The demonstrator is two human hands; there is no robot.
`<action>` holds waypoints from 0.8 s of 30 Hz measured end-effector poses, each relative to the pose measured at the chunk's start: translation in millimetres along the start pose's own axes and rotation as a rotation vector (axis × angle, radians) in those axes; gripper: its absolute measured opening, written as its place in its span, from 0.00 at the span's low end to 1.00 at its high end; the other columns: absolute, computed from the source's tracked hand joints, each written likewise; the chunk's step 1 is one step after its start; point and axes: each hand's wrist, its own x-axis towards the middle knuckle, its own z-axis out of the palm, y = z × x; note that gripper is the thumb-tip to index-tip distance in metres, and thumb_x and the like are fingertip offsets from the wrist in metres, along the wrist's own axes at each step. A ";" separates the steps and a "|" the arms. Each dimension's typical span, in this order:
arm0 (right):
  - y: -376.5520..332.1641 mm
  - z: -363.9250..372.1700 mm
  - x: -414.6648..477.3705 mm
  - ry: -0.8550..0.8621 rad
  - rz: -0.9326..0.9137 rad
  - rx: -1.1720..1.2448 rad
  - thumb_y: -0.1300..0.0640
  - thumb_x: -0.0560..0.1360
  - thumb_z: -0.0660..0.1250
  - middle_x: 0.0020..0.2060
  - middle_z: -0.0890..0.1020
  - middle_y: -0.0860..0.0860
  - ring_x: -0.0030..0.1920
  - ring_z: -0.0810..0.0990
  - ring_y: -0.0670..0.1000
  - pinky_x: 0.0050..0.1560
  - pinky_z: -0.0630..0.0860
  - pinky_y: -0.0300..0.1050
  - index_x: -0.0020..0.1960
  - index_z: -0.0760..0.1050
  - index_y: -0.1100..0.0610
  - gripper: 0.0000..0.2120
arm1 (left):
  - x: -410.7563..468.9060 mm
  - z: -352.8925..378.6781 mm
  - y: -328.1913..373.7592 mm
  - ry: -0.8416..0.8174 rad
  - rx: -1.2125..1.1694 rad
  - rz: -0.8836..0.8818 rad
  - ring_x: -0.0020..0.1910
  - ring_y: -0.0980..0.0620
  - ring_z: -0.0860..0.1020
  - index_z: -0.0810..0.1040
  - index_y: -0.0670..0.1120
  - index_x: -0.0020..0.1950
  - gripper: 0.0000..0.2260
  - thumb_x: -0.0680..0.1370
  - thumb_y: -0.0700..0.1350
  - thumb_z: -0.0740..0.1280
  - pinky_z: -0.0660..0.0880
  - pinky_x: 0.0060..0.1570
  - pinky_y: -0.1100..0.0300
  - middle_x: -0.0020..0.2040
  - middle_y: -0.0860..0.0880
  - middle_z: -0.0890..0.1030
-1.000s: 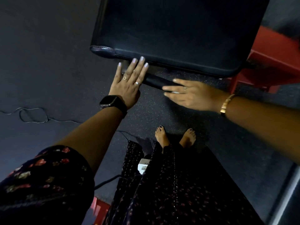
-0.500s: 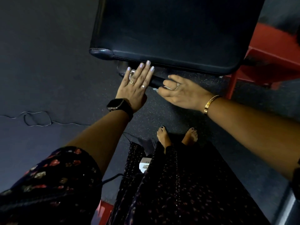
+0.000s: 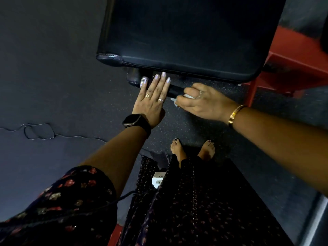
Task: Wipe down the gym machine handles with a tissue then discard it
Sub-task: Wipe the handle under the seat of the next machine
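A black handle [image 3: 174,90] with a chrome end cap sticks out below the front edge of a black padded seat [image 3: 186,32]. My left hand [image 3: 152,102] lies flat on the handle's left part, fingers straight. My right hand [image 3: 200,102] curls around the handle just to the right, with a white tissue [image 3: 188,96] held between its fingers and the bar. Only small bits of the tissue show under the fingers.
The machine's red frame [image 3: 291,68] stands at the right behind the seat. A thin cable [image 3: 39,134] loops on the dark speckled floor at the left. My bare feet [image 3: 193,148] are just below the hands, and a white charger [image 3: 158,180] lies near them.
My right hand slid left along the handle and curled around it, meeting the left hand. The left hand shifted slightly, staying flat on the bar.
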 end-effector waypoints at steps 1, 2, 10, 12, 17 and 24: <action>-2.4 -2.6 8.4 0.016 0.045 0.043 0.64 0.82 0.52 0.51 0.73 0.49 0.48 0.76 0.52 0.52 0.75 0.46 0.57 0.79 0.58 0.17 | 0.2 -0.9 -0.2 -0.007 -0.004 0.002 0.76 0.45 0.46 0.32 0.39 0.76 0.42 0.74 0.47 0.59 0.40 0.74 0.46 0.77 0.42 0.46; -4.3 -4.4 13.3 0.021 0.073 0.084 0.65 0.83 0.49 0.49 0.76 0.49 0.46 0.78 0.51 0.50 0.76 0.46 0.55 0.80 0.58 0.19 | 0.6 -1.6 -0.8 -0.007 -0.004 0.010 0.76 0.45 0.46 0.32 0.40 0.76 0.42 0.74 0.47 0.59 0.40 0.74 0.46 0.77 0.42 0.46; 2.5 -14.7 -36.6 -0.024 0.144 0.294 0.71 0.80 0.54 0.53 0.81 0.64 0.51 0.81 0.61 0.48 0.81 0.55 0.58 0.77 0.70 0.14 | 1.1 -5.0 -4.0 -0.016 -0.009 0.034 0.77 0.46 0.48 0.32 0.40 0.76 0.42 0.72 0.46 0.57 0.45 0.74 0.46 0.78 0.44 0.50; 7.4 -16.4 -37.1 -0.048 0.153 0.274 0.72 0.78 0.58 0.53 0.80 0.65 0.51 0.81 0.62 0.46 0.80 0.56 0.59 0.76 0.71 0.13 | 1.1 -5.2 -1.5 -0.029 -0.005 0.027 0.77 0.46 0.48 0.31 0.40 0.76 0.41 0.72 0.46 0.55 0.46 0.74 0.46 0.79 0.44 0.51; -1.4 -13.5 8.3 0.015 0.161 0.200 0.70 0.79 0.56 0.51 0.80 0.60 0.49 0.80 0.58 0.49 0.79 0.51 0.53 0.78 0.69 0.12 | 1.7 -5.2 0.8 -0.054 -0.001 0.002 0.77 0.45 0.46 0.31 0.40 0.76 0.40 0.72 0.46 0.53 0.40 0.74 0.46 0.78 0.44 0.48; -8.5 -6.5 -18.4 -0.074 0.133 0.193 0.71 0.81 0.45 0.53 0.78 0.57 0.48 0.77 0.56 0.50 0.79 0.51 0.63 0.72 0.66 0.20 | 2.4 -8.2 -0.6 -0.093 -0.022 -0.010 0.77 0.45 0.44 0.29 0.41 0.75 0.44 0.72 0.47 0.58 0.38 0.74 0.46 0.78 0.43 0.46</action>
